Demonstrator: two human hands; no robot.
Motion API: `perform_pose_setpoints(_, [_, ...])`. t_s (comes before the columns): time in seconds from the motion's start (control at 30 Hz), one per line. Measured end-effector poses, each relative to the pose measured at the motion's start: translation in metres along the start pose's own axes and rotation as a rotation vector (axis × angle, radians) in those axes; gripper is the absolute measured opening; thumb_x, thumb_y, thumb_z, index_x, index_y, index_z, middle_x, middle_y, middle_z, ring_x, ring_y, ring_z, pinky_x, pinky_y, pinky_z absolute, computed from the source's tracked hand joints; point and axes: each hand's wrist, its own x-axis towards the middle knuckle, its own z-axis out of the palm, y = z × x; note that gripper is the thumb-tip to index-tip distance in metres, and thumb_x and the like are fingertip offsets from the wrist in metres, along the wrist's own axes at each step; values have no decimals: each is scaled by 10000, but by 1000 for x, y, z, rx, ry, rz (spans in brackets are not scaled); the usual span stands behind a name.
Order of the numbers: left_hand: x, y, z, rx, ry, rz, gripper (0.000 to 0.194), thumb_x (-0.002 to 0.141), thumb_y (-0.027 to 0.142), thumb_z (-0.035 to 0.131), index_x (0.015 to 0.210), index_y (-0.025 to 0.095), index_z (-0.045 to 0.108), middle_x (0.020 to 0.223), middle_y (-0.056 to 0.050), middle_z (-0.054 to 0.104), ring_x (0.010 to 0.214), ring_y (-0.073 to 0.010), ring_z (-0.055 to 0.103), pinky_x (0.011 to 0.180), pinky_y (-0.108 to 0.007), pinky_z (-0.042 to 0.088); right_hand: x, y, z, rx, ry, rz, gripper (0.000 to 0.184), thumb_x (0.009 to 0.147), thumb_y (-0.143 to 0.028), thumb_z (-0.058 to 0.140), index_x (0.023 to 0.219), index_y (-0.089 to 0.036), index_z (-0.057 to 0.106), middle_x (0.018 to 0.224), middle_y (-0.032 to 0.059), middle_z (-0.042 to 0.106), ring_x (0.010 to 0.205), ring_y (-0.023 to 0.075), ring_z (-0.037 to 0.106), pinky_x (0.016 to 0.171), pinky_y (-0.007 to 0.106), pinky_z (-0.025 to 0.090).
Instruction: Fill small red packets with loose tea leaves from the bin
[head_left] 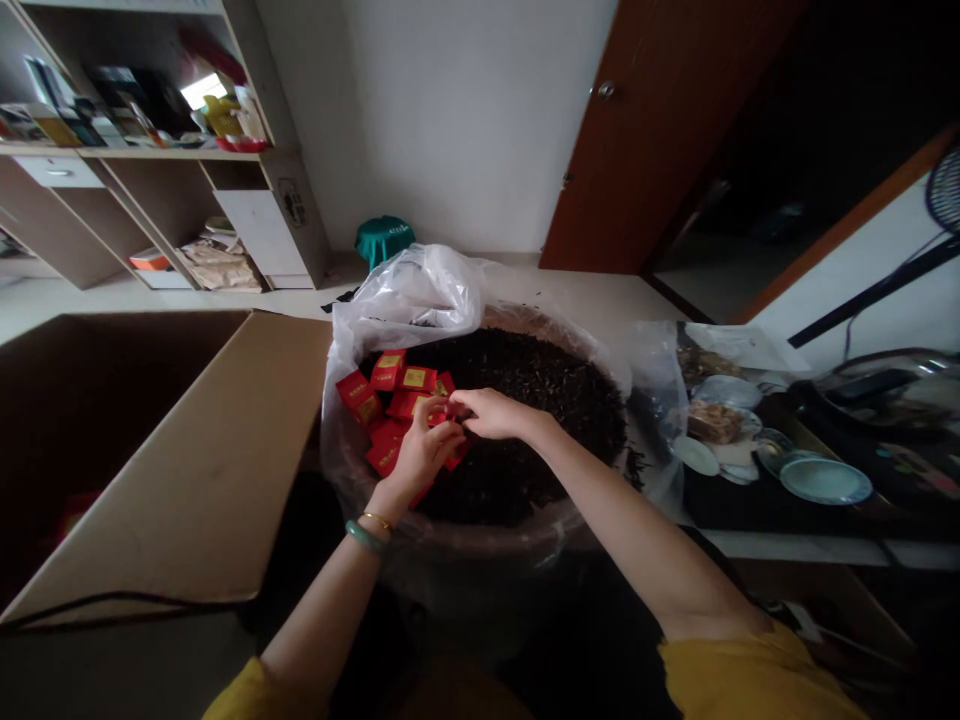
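Observation:
A small red box (454,411) is pinched between the fingertips of both my hands, largely hidden by them. My left hand (424,447), with a green bangle and a gold bracelet at the wrist, holds its near left side. From the right, my right hand (491,412) closes on its upper part. Below them, a wide round container lined with clear plastic (346,350) holds loose dark dried leaves (540,400), which look like tea. Several red boxes with gold print (418,379) lie on the leaves at the left, beside my left hand.
An open cardboard box (202,450) stands at the left, with something red inside. To the right, a low table holds cups, a pale bowl (825,479) and a plastic bag (660,400). Behind are a green-covered bin (384,238), shelves (172,153) and a brown door (630,130).

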Motion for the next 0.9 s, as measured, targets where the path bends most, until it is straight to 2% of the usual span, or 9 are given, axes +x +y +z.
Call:
perform_pose_setpoints(0.17, [-5,0,2,80,85,-28,111,863,273,576,842,200,656,1196,-68,429,1052,-201,547,866,-356,537,-5,-11,-5,-96,-228,-4,636,754,-144,571,1369,-128,408,1143,137,655,942,227,641,758,279,478])
perform_pose_setpoints(0.23, [-6,-1,3,71,129,-49,108,863,270,575,839,200,654,1184,-66,441,1043,-199,553,870,-358,535,-6,-16,-3,-160,-303,20,837,701,-175,643,1450,-125,272,1146,146,653,963,260,642,816,325,478])
perform_pose_setpoints(0.3, [-6,-4,5,24,168,-68,100,864,262,575,825,199,643,1181,-64,448,1071,-205,548,900,-377,521,-5,-20,0,-219,-304,30,863,710,-187,647,1464,-147,231,1150,145,653,1010,286,633,896,384,446])
perform_pose_setpoints(0.4, [-10,-10,9,-139,196,-157,146,848,266,598,989,228,599,1237,-77,442,1144,-221,528,901,-389,523,-3,-17,5,-230,-167,58,662,809,-154,541,1426,-157,301,1188,164,637,1103,299,596,964,437,387])
perform_pose_setpoints(0.5, [-17,-17,16,-284,142,-321,749,709,295,751,1333,277,337,1328,-122,434,1149,-237,546,870,-393,540,-2,-10,7,-160,-80,107,528,854,-136,493,1368,-155,371,1194,167,636,1131,285,584,951,412,393])
perform_pose_setpoints(0.57, [-22,-20,20,-256,38,-402,995,592,299,829,1394,263,241,1300,-134,493,1115,-255,574,894,-427,523,-2,-6,8,-66,-29,130,445,861,-139,494,1300,-168,430,1155,149,656,1083,266,609,899,378,427])
perform_pose_setpoints(0.7, [-27,-18,30,-75,-46,-514,739,622,305,795,1264,204,444,1084,-95,639,990,-263,633,862,-441,522,-1,-1,13,138,124,138,339,840,-123,526,1172,-155,470,1024,122,692,909,207,654,819,330,464])
perform_pose_setpoints(0.77, [-27,-16,34,-21,14,-519,617,654,297,764,1199,199,492,1031,-79,653,930,-245,646,816,-413,533,1,2,16,210,243,105,382,808,-118,569,1168,-163,448,991,97,692,888,180,649,828,317,464])
perform_pose_setpoints(0.9, [-25,-15,35,54,147,-441,591,664,269,757,1186,188,491,1057,-89,628,961,-242,623,831,-402,519,2,7,20,308,451,40,376,755,-123,623,1100,-196,493,988,50,676,845,142,643,786,281,483])
